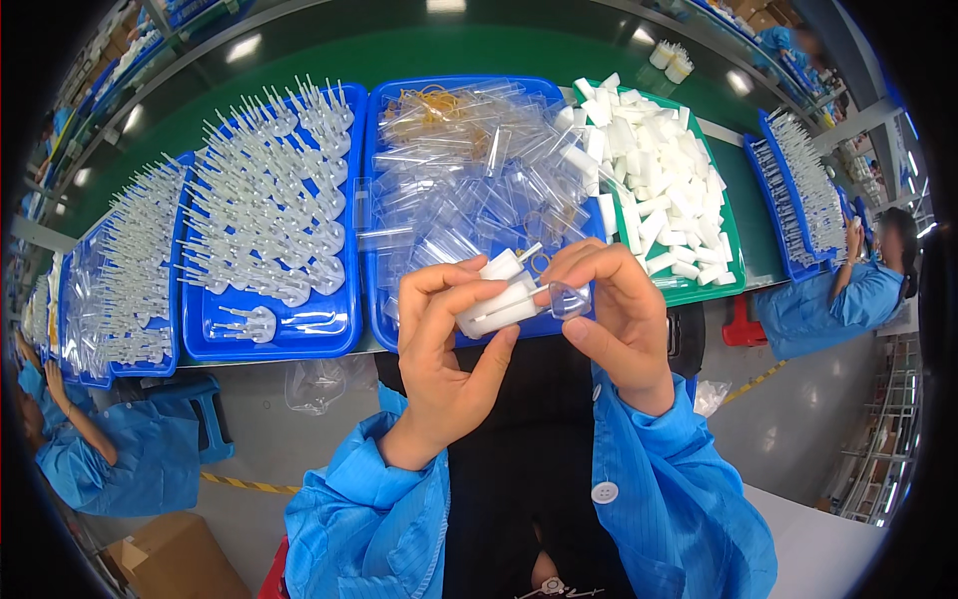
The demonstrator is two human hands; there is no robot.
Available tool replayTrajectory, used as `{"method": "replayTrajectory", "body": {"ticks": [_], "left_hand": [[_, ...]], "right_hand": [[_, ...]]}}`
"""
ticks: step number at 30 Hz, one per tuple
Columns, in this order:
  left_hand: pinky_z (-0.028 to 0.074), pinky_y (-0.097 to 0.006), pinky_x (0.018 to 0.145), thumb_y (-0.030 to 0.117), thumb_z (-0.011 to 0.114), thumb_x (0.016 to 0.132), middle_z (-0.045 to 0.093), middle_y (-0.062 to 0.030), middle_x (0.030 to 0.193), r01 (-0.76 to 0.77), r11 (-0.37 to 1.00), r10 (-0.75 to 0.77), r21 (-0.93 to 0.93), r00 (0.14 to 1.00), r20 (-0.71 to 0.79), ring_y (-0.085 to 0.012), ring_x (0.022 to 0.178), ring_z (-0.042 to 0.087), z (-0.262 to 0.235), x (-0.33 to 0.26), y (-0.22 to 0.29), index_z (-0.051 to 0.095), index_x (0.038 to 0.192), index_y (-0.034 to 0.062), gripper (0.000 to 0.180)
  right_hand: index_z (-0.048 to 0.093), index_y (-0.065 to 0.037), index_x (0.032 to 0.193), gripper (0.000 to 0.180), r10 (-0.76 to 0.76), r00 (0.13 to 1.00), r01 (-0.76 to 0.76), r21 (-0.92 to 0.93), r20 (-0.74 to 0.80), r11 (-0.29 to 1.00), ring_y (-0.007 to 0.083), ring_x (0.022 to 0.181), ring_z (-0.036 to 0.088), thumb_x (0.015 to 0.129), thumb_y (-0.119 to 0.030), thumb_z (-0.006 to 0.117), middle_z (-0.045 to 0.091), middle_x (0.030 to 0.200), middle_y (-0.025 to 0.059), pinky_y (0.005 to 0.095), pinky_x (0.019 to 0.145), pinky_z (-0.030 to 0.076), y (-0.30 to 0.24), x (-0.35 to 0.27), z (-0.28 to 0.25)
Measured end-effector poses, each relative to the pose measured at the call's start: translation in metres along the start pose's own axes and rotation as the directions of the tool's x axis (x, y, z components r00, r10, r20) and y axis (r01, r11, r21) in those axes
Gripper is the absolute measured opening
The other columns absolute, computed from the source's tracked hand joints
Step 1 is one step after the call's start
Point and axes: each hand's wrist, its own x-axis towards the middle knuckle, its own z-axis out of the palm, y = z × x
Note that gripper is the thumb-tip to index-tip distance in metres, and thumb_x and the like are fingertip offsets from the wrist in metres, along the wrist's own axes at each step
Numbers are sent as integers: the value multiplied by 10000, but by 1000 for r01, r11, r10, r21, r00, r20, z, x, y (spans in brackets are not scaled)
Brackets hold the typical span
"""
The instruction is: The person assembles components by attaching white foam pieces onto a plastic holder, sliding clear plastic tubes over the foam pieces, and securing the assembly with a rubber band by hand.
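My left hand (439, 354) is closed around white foam blocks (497, 311), held in front of my chest. Close beside them, my right hand (624, 334) pinches a clear, cup-shaped plastic piece (569, 300) between thumb and fingers. Thin pale rods run between this piece and the foam; how they join is partly hidden by my fingers. Right behind my hands stands a blue tray (374, 130) of clear plastic sleeves (449, 205) and yellow rubber bands (429, 105).
A green tray (736, 262) of white foam blocks (654, 190) stands right. To the left, a blue tray (299, 344) holds many pronged translucent parts (264, 200). Co-workers in blue sit at far left (130, 449) and far right (838, 309). A cardboard box (175, 559) is on the floor.
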Motion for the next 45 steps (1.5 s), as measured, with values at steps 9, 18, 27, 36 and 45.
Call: {"method": "replayTrajectory", "body": {"ticks": [9,18,27,36,45], "left_hand": [[561,-266,800,-24,670,816,465,-104,1146,181,950,-188,-255,982,-4,-199,1073,554,-3,0,0,584,1046,-14,246],[567,-296,811,-33,710,774,493,-118,1150,46,996,-52,-74,995,-82,-225,1069,577,-5,-2,2,640,1032,-3,269],[534,-325,819,-26,753,719,545,-109,1093,36,997,-27,65,991,-130,-263,1053,595,-7,-3,2,691,972,20,265],[509,-311,799,-34,765,690,561,-111,1071,44,998,-37,47,987,-155,-239,1010,602,-7,-4,-1,704,963,20,285],[499,-291,767,-33,766,680,575,-113,1038,38,996,-27,81,991,-130,-225,951,605,-9,-4,1,708,957,23,288]], "right_hand": [[607,-28,973,204,-97,992,113,-233,79,966,229,909,591,777,-45,658,625,993,100,359,862,404,0,-2,-4],[647,52,1009,218,-38,961,78,136,-275,988,146,841,585,803,91,589,570,1017,142,247,764,491,-1,-6,-4],[505,56,1116,288,75,952,-32,147,-296,989,173,975,604,844,43,599,614,1054,161,282,852,485,4,-10,2],[531,61,1083,269,58,971,-24,146,-233,989,195,1007,603,832,43,626,594,1054,159,282,852,492,8,-10,5],[508,37,1061,261,-25,966,29,9,-259,1000,138,841,595,841,-16,637,578,1036,172,228,763,487,11,-10,11]]}}
